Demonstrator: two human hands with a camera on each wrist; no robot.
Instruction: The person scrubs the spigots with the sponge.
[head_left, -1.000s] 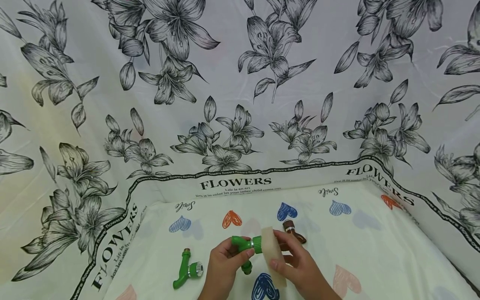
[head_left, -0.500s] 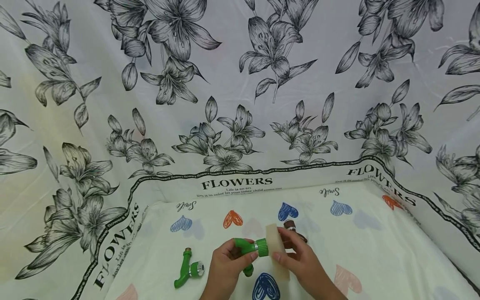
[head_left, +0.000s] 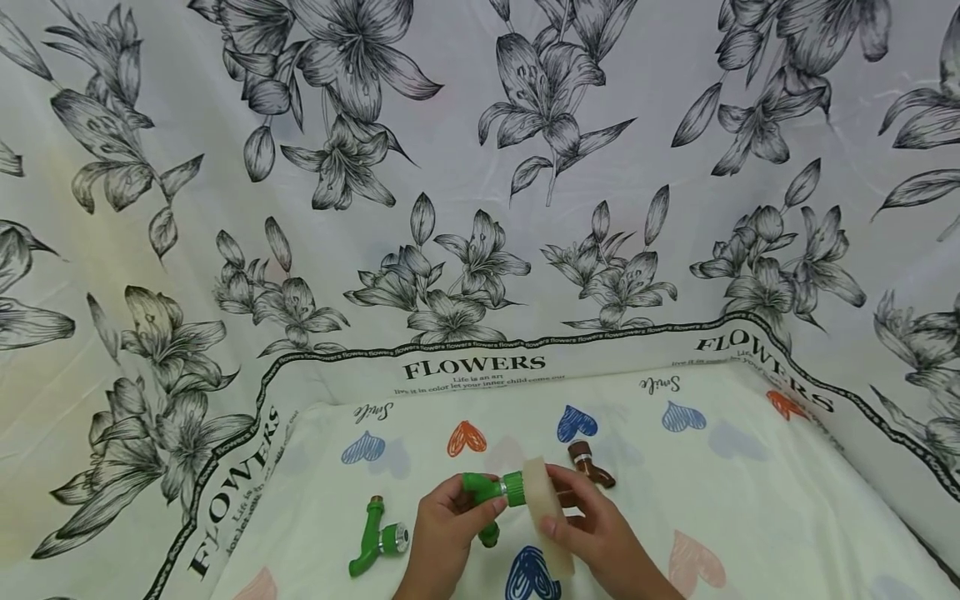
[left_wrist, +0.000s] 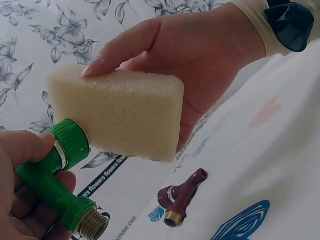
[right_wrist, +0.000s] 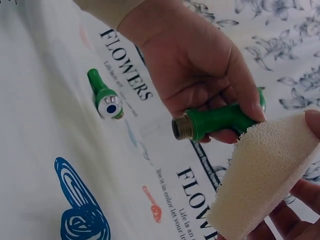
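My left hand grips a green tap, thumb on top of its body and fingers curled underneath. The threaded brass end of this tap points down, and its ribbed green knob faces right. A pale cream sponge block is pinched in my right hand, with the thumb on its near face and fingers behind. One broad face of the sponge lies right at the knob's end, hiding that end in the head view. Above the cloth, both hands hold these two things close together.
Left of the hands, another green tap with a silver-capped knob lies on the heart-printed cloth. A brown tap lies just beyond my right hand. Flower-printed fabric hangs behind and at both sides.
The held tap and sponge shifted slightly up and right, then came back down and left, staying close together. Both grips stay the same. The taps lying on the cloth have not moved.
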